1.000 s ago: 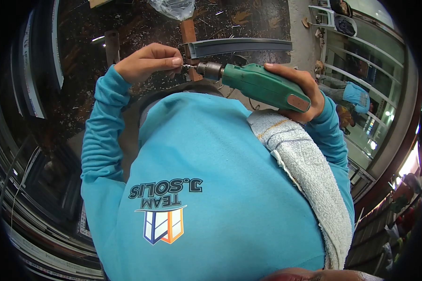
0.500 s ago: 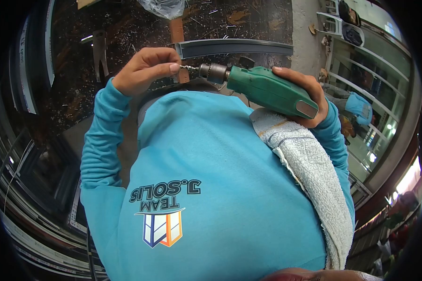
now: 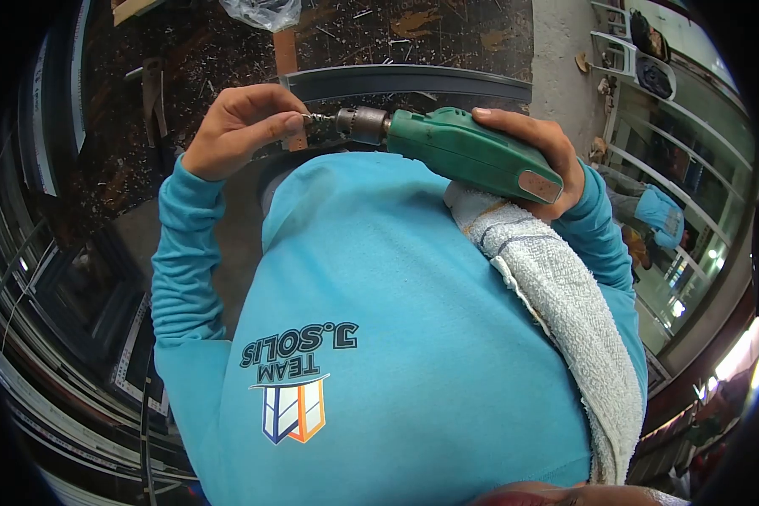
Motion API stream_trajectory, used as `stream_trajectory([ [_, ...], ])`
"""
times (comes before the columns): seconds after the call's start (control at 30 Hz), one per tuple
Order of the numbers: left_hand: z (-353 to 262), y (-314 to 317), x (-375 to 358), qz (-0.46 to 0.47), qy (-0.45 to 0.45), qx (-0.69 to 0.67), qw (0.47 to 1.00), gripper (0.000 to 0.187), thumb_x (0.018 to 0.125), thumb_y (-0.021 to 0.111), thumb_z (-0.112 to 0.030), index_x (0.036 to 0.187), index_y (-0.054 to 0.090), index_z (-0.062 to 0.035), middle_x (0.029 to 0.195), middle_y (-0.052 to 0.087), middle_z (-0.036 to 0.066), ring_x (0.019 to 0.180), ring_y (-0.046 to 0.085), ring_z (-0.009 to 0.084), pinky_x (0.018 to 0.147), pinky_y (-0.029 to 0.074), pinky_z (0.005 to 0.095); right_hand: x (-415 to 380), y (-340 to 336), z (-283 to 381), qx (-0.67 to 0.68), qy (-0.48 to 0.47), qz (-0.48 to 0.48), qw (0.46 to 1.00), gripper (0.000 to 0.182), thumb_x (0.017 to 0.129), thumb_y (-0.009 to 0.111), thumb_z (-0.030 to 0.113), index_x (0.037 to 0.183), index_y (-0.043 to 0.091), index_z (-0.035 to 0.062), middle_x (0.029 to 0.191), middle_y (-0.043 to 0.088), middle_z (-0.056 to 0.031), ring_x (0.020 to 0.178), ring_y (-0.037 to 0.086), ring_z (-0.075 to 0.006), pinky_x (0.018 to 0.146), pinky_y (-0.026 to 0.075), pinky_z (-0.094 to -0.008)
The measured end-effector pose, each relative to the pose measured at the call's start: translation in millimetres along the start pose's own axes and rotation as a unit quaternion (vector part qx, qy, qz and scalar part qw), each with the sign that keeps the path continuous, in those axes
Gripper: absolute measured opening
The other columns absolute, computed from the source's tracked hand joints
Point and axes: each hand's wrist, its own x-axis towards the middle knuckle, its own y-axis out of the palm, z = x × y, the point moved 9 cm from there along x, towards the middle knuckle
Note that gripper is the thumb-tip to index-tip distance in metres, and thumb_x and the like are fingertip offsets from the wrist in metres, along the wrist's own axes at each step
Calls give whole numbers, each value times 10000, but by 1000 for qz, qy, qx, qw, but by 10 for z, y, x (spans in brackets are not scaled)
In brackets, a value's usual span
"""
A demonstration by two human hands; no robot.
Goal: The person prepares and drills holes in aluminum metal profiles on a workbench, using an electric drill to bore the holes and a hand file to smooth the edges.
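Note:
My right hand (image 3: 548, 156) is wrapped round the body of a green power drill (image 3: 472, 152), held level in front of my chest with its metal chuck (image 3: 363, 125) pointing left. A thin spiral drill bit (image 3: 322, 116) sticks out of the chuck. At its tip, the thumb and forefinger of my left hand (image 3: 249, 131) are pinched together on the bit. Just beyond the drill, a dark grey metal profile (image 3: 405, 83) lies across the workbench (image 3: 447, 34). A white towel (image 3: 557, 278) hangs down my right side, below the drill.
Metal shavings litter the dark bench. On it are a clear plastic bag (image 3: 266, 13), a brown wooden strip (image 3: 286, 55) and a flat tool resembling a hand saw (image 3: 153, 97). Long profiles (image 3: 72, 84) are stacked at the left. White chairs (image 3: 620, 55) and another person (image 3: 658, 215) appear at the right.
The drill and both hands sit slightly farther left in view, and the bench has shifted left too. Slightly more of the bit shows between my fingertips and the chuck.

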Motion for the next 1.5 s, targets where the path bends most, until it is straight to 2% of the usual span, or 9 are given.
stream_trajectory([
  [0.33, 507, -360, -32, -50, 1, -161, 986, 352, 919, 484, -306, 727, 521, -13, 709, 504, 44, 646, 434, 108, 585, 348, 274, -89, -206, -44, 2, -6, 16, 1000, 850, 571, 673, 170, 1341, 431, -98, 1248, 550, -295, 1074, 624, -391, 977, 469, -447],
  [0.47, 817, -914, -299, -181, -127, 241, 945, 351, 851, 686, -309, 995, 603, 1, 873, 594, 82, 846, 580, 192, 758, 474, 323, 162, -223, 75, -91, 5, 46, 995, 799, 637, 646, 6, 1394, 392, -9, 1158, 615, -260, 1027, 651, -357, 956, 497, -446],
  [0.5, 422, -737, -236, -176, -90, 484, 852, 497, 786, 749, -253, 1189, 559, -32, 1065, 600, 109, 1020, 594, 245, 895, 476, 354, 263, -191, 76, -127, 16, 51, 990, 788, 640, 657, 26, 1385, 403, 1, 1118, 628, -256, 983, 665, -351, 928, 519, -442],
  [0.6, 216, -316, 80, -209, 61, 419, 882, 657, 699, 812, -302, 1252, 542, -74, 1218, 555, 113, 1129, 548, 306, 944, 456, 390, 541, -61, -86, -175, 82, 69, 979, 746, 651, 680, 77, 1353, 435, 17, 1037, 648, -243, 863, 689, -343, 845, 569, -431],
  [0.7, 299, -142, 214, -253, 143, 547, 785, 623, 678, 829, -323, 1206, 590, -95, 1233, 550, 105, 1150, 532, 314, 953, 452, 401, 831, 15, -234, -226, 89, 94, 966, 716, 650, 695, 129, 1319, 463, 20, 989, 652, -231, 770, 690, -345, 774, 597, -409],
  [0.87, 589, -246, 139, -276, 169, 425, 846, 530, 698, 822, -317, 1145, 633, -103, 1264, 530, 102, 1168, 523, 293, 975, 446, 405, 1130, 140, -317, -270, 111, 149, 945, 757, 647, 695, 91, 1359, 441, 55, 1120, 630, -218, 911, 680, -333, 932, 539, -410],
  [0.9, 591, -251, 139, -282, 172, 402, 854, 528, 702, 820, -315, 1147, 631, -101, 1265, 529, 98, 1174, 520, 290, 983, 444, 404, 1256, 142, -190, -155, 254, 189, 936, 760, 663, 738, 164, 1328, 422, -27, 1121, 625, -212, 950, 655, -289, 859, 519, -350],
  [1.1, 711, -331, 134, -288, 192, 361, 866, 534, 710, 816, -326, 1160, 624, -112, 1292, 506, 87, 1206, 494, 286, 1013, 431, 401, 1423, 232, -86, -185, 142, 188, 954, 686, 696, 746, 226, 1255, 453, -45, 1020, 646, -211, 844, 662, -341, 782, 543, -379],
  [1.5, 754, -387, 160, -285, 201, 329, 878, 537, 688, 833, -329, 1139, 633, -116, 1260, 497, 89, 1178, 473, 282, 998, 437, 399, 1466, 399, -188, -326, 220, 119, 912, 723, 591, 717, 126, 1274, 504, 15, 993, 660, -238, 857, 685, -354, 819, 573, -406],
])
